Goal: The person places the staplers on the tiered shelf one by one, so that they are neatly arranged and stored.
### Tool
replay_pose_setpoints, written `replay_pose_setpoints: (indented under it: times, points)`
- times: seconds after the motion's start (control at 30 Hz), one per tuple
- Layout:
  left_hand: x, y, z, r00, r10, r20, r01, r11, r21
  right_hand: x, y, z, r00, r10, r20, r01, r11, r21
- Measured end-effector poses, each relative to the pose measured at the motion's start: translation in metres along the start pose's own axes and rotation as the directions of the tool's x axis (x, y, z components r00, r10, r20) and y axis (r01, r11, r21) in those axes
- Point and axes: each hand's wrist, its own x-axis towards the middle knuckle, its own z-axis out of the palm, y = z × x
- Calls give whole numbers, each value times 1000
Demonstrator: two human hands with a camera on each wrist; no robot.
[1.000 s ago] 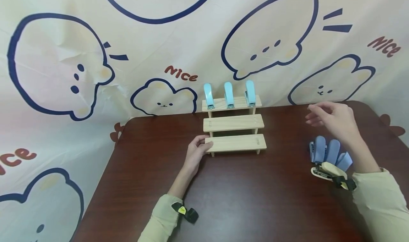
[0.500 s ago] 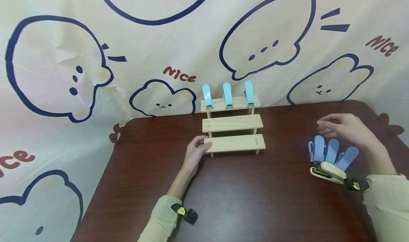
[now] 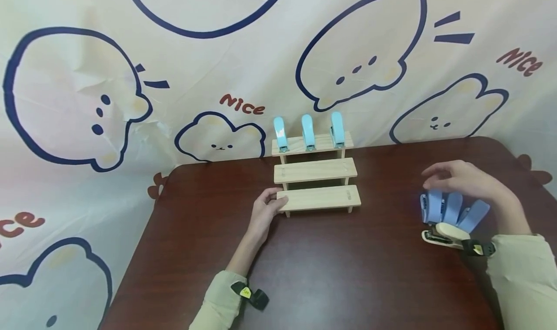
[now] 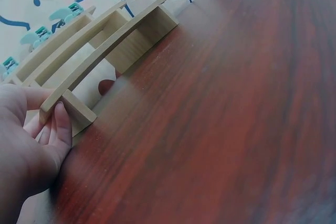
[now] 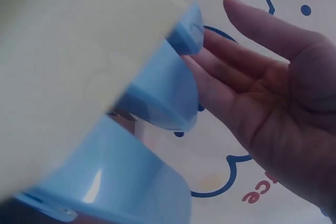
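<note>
My left hand (image 3: 263,216) grips the left end of the lowest shelf of a three-tier wooden stand (image 3: 315,170); the left wrist view shows the thumb and fingers around the board's end (image 4: 48,106). On the top tier three turquoise staplers (image 3: 308,132) stand in a row. At the right, my right hand (image 3: 472,182) hovers over the far ends of three blue staplers (image 3: 452,209), its fingers loosely bent and holding nothing. A cream stapler (image 3: 450,232) lies in front of the blue ones. In the right wrist view, the fingers are just beyond the blue staplers (image 5: 163,87).
The dark wooden table (image 3: 348,267) carries everything. Behind it hangs a pale cloth (image 3: 243,64) printed with cartoon outlines, close to the back of the stand. Bare shelf surface shows on the middle tier (image 3: 315,171).
My right hand first came back toward me and to the right, then shifted left over the blue staplers' ends. The left hand keeps its grip on the stand.
</note>
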Motion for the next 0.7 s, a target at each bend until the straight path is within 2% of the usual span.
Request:
replay_pose_setpoints:
  times: [0.2,0.37,0.53,0.7]
  points:
    - [-2,4,-1,1000,4,-5,-4,1000,13,-1,0,3,995,-83,56,82,996,23]
    - [-1,4,-2,1000,0,-8,0,1000,18,4,-2,6,990,-129,49,129,992,15]
    - [1,2,-1,1000,-11,-4,11,1000,15,3,-5,10,993,-106,50,108,994,-36]
    - [1,0,2,1000,-13,-6,13,1000,17,0,-6,16,988,-67,138,75,995,-58]
